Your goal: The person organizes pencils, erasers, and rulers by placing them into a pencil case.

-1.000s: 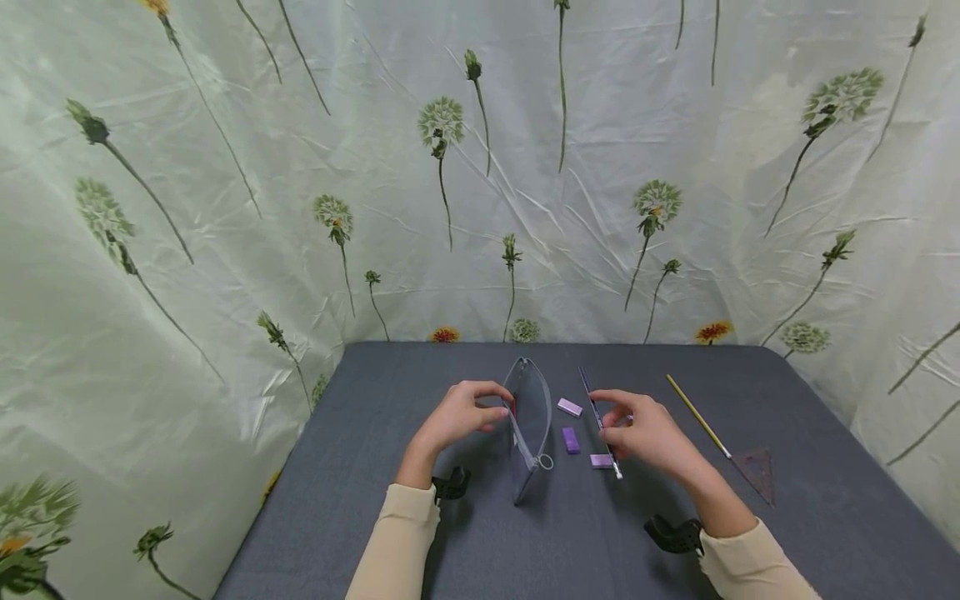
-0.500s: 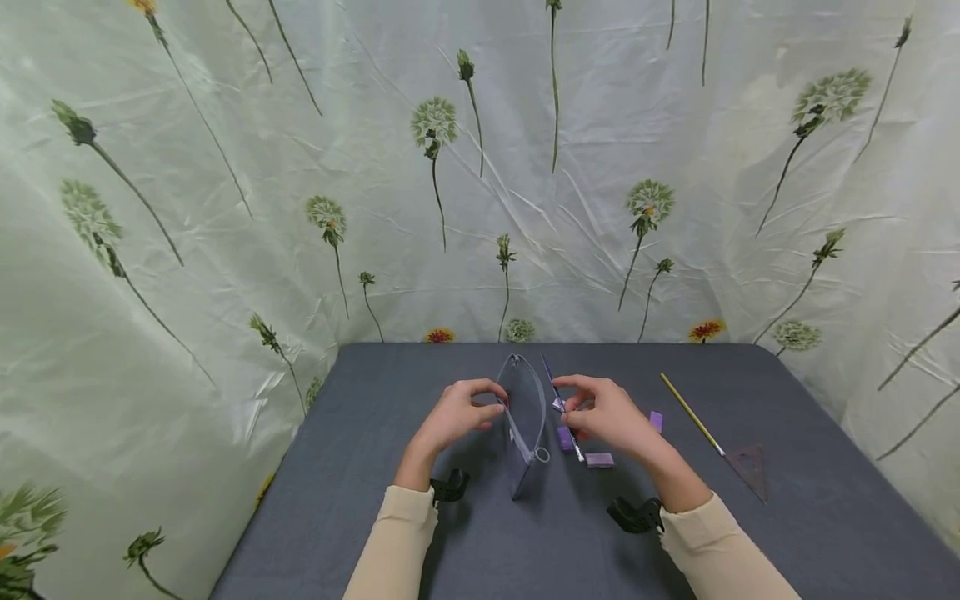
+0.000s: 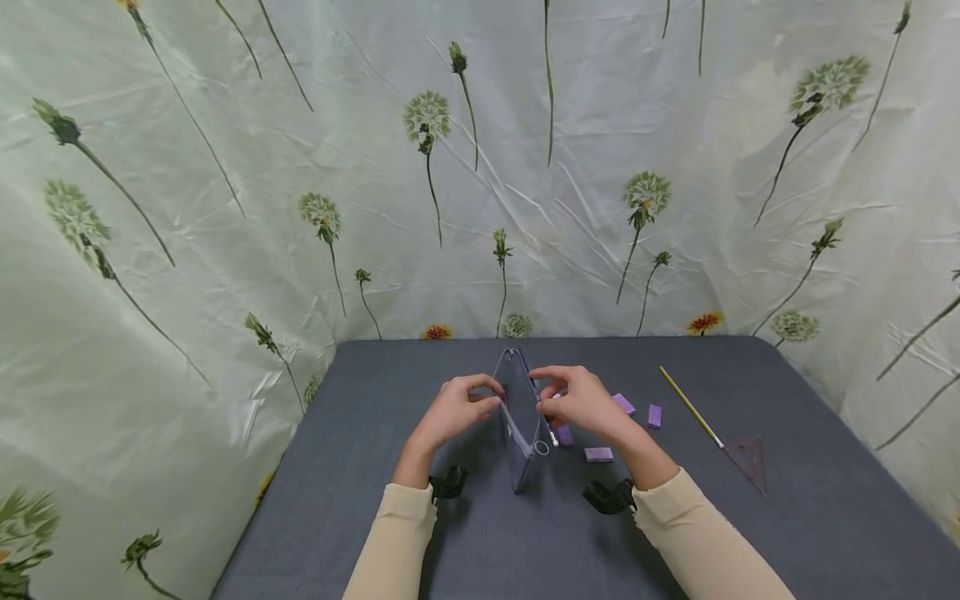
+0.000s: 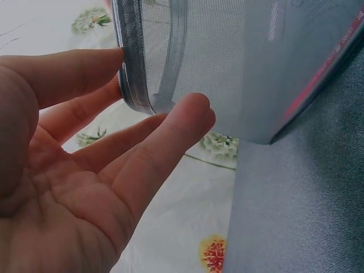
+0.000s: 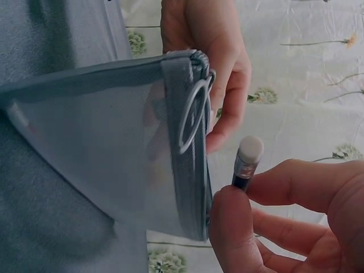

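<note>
Backdrop: pale green crinkled cloth printed with dandelion heads (image 3: pixel 225 208), hung behind and to both sides of the desk.

Desk: dark grey cloth-covered desk (image 3: pixel 360 533), carrying all items below.

Pouch: translucent grey mesh zip pouch (image 3: pixel 517 433), standing on edge at desk centre between the two hands, long axis running away from the person. Zip edge with metal ring pull (image 5: pixel 192 116) faces the right hand.

Left hand (image 3: pixel 453 412): on the pouch's left side, fingers only loosely bent, fingertips (image 4: pixel 190 108) touching the zip band and steadying the rim.

Right hand (image 3: pixel 581 400): just right of the pouch mouth, thumb and fingers pinched round a dark slim pencil with a white eraser end (image 5: pixel 245 162). The pencil's long axis lies roughly along the pouch opening, eraser end toward the person; the opening is immediately to the left of this hand, which is the nearer of the two to it.

Set square: brownish transparent triangular set square (image 3: pixel 748 460), far right.

Loose pencil: yellow pencil (image 3: pixel 690 407), lying obliquely beside the set square.

Erasers: four small purple block erasers (image 3: pixel 624 404), right of the pouch.
</note>
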A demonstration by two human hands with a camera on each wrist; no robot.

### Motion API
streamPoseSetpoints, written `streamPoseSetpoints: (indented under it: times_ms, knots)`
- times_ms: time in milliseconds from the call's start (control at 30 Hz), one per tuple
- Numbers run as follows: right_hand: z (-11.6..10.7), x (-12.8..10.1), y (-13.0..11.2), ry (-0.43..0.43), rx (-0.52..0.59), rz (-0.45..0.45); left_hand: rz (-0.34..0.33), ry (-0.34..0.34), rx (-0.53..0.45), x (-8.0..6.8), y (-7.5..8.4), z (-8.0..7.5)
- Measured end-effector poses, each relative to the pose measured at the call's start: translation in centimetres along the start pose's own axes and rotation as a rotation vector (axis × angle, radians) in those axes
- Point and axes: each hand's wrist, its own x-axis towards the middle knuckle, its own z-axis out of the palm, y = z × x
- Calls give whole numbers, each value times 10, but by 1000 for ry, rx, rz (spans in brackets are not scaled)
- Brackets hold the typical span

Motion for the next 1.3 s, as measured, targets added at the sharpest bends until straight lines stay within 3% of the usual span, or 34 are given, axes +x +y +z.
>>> streamPoseSetpoints:
  times_ms: [200, 667, 1300]
  knots:
    - [6, 6, -7, 2, 7, 39, 9, -2, 7, 1, -2, 1]
    - [15, 15, -17, 5, -89, 82, 19, -23, 30, 1, -5, -4]
    - [31, 22, -21, 27, -200, 47, 19, -65, 13, -1, -3, -10]
